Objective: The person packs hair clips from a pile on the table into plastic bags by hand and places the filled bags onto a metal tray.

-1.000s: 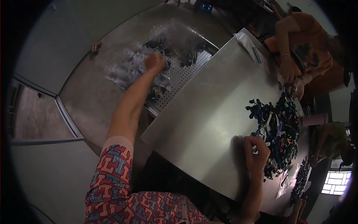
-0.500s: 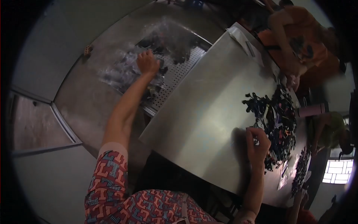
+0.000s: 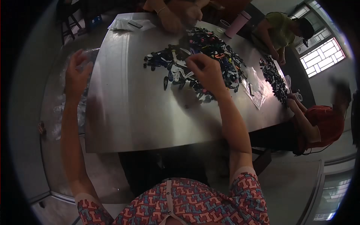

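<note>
A loose pile of small, mostly dark clip-like pieces [image 3: 232,69], with white, orange and purple ones among them, covers part of the metal table [image 3: 127,93]. Over the near side of this pile is my right hand [image 3: 205,71], its thumb and fingers curled together; what they hold, if anything, is too small to make out. My left hand [image 3: 78,75] is raised beside the table's left edge, fingers apart and nothing visible in them. Below it, clear plastic bags [image 3: 58,112] show beside the table.
Across the table a person's hands [image 3: 180,18] work at the pile's far side. A pink bottle [image 3: 238,24] stands near the far edge. White cards [image 3: 122,24] lie at the far left. Two more people sit around a second dark pile [image 3: 273,78]; a clear bag [image 3: 257,88] lies between piles.
My view has turned right toward the table. My left hand has come up from the plastic bags to the table's left edge, its fingers now apart. My right hand has moved farther over the pile.
</note>
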A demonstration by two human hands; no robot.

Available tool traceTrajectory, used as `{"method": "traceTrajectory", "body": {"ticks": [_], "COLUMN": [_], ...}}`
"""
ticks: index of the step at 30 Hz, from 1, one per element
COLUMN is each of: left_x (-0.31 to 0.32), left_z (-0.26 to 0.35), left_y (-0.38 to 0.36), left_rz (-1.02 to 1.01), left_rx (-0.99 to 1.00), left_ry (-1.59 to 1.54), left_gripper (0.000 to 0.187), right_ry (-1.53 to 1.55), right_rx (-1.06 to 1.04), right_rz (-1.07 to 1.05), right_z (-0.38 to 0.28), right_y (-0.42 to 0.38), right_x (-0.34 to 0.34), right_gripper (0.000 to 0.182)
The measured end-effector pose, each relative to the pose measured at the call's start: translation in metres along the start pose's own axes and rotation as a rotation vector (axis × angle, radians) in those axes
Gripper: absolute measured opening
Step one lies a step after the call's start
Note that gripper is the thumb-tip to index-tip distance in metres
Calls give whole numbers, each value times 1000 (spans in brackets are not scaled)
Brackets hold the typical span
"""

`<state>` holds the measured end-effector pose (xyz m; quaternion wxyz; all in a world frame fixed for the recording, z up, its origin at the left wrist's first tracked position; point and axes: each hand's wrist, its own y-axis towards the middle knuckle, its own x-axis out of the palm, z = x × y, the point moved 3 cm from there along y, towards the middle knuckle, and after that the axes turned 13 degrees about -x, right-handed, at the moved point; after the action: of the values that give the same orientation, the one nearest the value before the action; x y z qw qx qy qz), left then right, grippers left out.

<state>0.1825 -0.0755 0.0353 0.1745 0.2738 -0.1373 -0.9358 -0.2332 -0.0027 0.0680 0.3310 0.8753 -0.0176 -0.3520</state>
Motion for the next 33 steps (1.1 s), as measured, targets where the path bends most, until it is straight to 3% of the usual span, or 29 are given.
{"method": "traceTrajectory", "body": {"ticks": [6,10,13,18,19,22,26,33], "left_x": [27,59,95,144,151,159,157,152], "left_z": [66,90,92,99,97,94,89,82], "left_y": [-27,-47,-57,-62,-62,-68,-78,-81], "left_rz": [-293,-443,-542,-523,-506,-486,-490,-520], "left_rx": [-16,-83,-179,-313,-287,-276,-233,-228], "left_ry": [-212,-234,-335,-493,-512,-592,-623,-546], "left_gripper": [52,49,49,46,44,44,42,41], "right_ry": [-292,-570,-715,-957,-988,-966,-773,-885], "right_rx": [131,236,371,717,756,879,878,692], "right_rz": [66,134,125,136,176,117,240,470], "right_z": [45,160,200,226,223,227,249,249], "right_y": [-23,-76,-108,-124,-128,-131,-140,-153], "right_x": [-100,-191,-235,-241,-235,-235,-258,-274], "right_gripper": [22,26,24,35,44,43,33,36]}}
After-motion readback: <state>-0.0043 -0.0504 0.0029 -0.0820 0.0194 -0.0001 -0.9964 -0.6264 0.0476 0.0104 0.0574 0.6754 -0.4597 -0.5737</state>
